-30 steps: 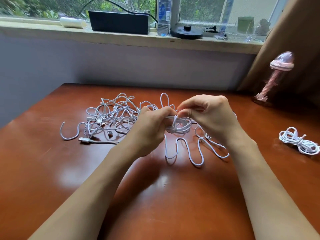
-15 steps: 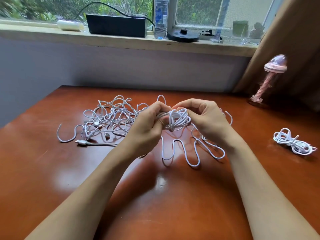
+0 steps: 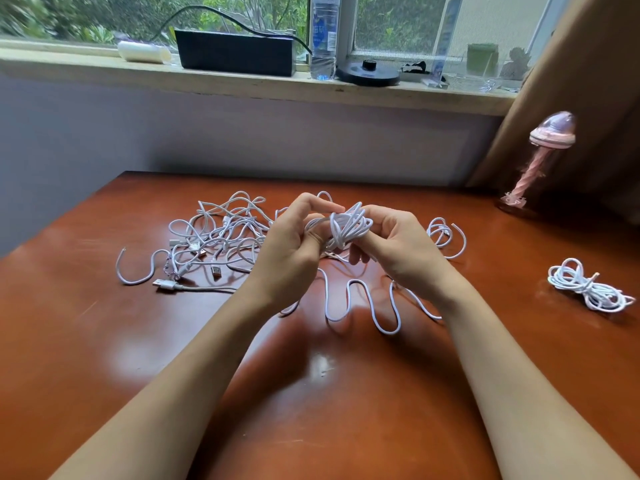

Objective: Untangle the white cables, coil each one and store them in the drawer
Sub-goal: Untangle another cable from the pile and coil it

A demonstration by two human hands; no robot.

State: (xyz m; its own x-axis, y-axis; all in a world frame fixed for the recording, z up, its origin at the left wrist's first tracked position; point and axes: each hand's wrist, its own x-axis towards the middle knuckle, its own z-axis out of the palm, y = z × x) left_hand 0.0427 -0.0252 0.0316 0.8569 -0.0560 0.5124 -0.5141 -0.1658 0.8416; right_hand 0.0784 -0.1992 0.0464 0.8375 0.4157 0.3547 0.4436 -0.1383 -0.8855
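The half-wound coil (image 3: 348, 225) hangs above the middle of the tabletop (image 3: 104, 341), gripped in the curled fingers of the right hand (image 3: 398, 251); the left hand (image 3: 291, 247) pinches its strand just beside, while the loose tail (image 3: 360, 306) snakes toward the near edge between both wrists

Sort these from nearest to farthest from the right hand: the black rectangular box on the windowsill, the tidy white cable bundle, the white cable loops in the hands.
1. White cable loops: held by the right hand.
2. Tidy white cable bundle: on the table, to the right.
3. Black rectangular box: on the windowsill, far back.
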